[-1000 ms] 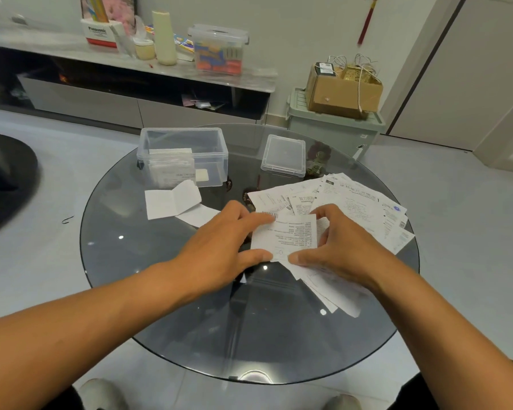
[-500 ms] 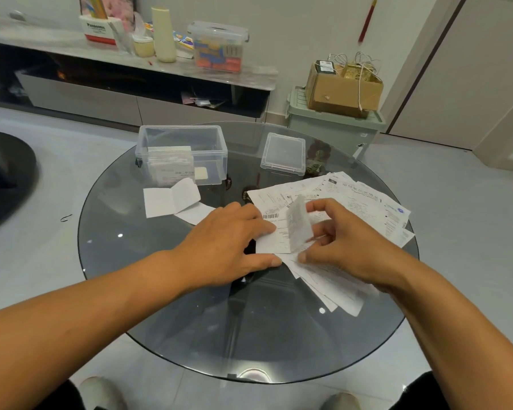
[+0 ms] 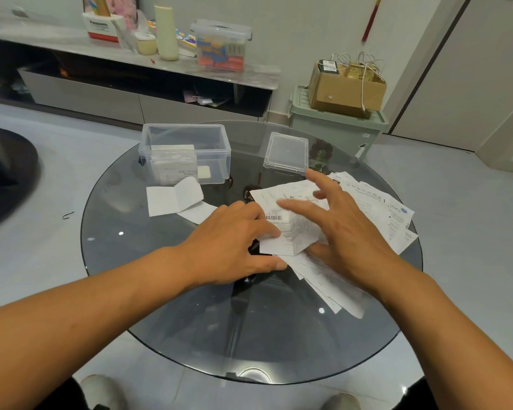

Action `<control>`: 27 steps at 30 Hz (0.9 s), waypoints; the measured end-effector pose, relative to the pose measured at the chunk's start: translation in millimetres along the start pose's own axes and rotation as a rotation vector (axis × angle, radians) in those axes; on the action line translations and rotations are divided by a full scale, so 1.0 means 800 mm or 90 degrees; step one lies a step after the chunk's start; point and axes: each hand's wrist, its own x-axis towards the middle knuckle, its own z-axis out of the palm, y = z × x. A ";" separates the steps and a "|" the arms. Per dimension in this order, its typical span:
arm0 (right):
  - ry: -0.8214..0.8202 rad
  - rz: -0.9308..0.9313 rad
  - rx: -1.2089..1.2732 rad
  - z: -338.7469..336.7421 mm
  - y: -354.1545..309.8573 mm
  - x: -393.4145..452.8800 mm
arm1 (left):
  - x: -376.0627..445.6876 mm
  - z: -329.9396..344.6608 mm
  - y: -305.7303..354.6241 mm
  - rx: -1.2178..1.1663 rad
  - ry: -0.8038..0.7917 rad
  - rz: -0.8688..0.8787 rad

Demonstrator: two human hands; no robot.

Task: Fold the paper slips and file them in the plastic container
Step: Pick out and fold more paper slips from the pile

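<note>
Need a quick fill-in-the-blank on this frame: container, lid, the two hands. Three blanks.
1. The clear plastic container stands open, its lid lying to its ____ on the glass table.
2. The left hand presses a paper slip onto the ____.
3. The right hand has its fingers ____.

Missing: right; table; spread

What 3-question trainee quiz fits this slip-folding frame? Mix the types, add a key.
1. True or false: the plastic container already holds folded slips.
2. The lid lies: A) on the container, B) on the glass table to the container's right, C) on the floor.
3. Which hand pins the slip being folded at its left edge?

Key: 1 true. 2 B. 3 the left hand; the right hand is spread open over the slip.
</note>
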 end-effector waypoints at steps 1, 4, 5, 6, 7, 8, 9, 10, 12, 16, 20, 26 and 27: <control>-0.005 0.009 -0.012 0.001 0.001 0.001 | 0.000 0.000 0.000 -0.002 -0.002 -0.002; -0.031 0.124 0.045 0.006 0.003 0.003 | 0.001 -0.001 0.000 -0.019 -0.008 -0.022; -0.026 0.168 0.088 0.006 0.004 0.004 | 0.002 -0.001 0.000 -0.032 -0.010 -0.033; -0.018 0.210 0.140 0.006 0.006 0.004 | 0.003 0.000 0.001 -0.050 -0.007 -0.045; -0.019 0.249 0.193 0.005 0.008 0.005 | 0.004 0.000 0.002 -0.077 0.003 -0.061; -0.024 0.285 0.236 0.004 0.010 0.005 | 0.006 0.001 0.003 -0.114 0.019 -0.085; -0.032 0.319 0.264 0.003 0.010 0.006 | 0.009 0.002 0.003 -0.155 0.039 -0.117; -0.036 0.354 0.281 0.004 0.009 0.006 | 0.012 0.003 0.003 -0.190 0.057 -0.152; -0.026 0.404 0.280 0.011 0.009 0.009 | 0.017 0.005 0.003 -0.214 0.078 -0.204; -0.023 0.442 0.195 0.016 0.004 0.015 | 0.022 0.009 0.004 -0.188 0.083 -0.226; -0.052 0.499 0.187 0.008 0.003 0.016 | 0.024 0.008 0.004 -0.205 0.082 -0.205; 0.067 0.444 0.406 0.013 -0.002 0.017 | 0.029 0.004 0.001 -0.217 0.043 -0.178; 0.085 0.433 0.444 0.014 -0.004 0.019 | 0.029 0.004 0.002 -0.225 0.044 -0.171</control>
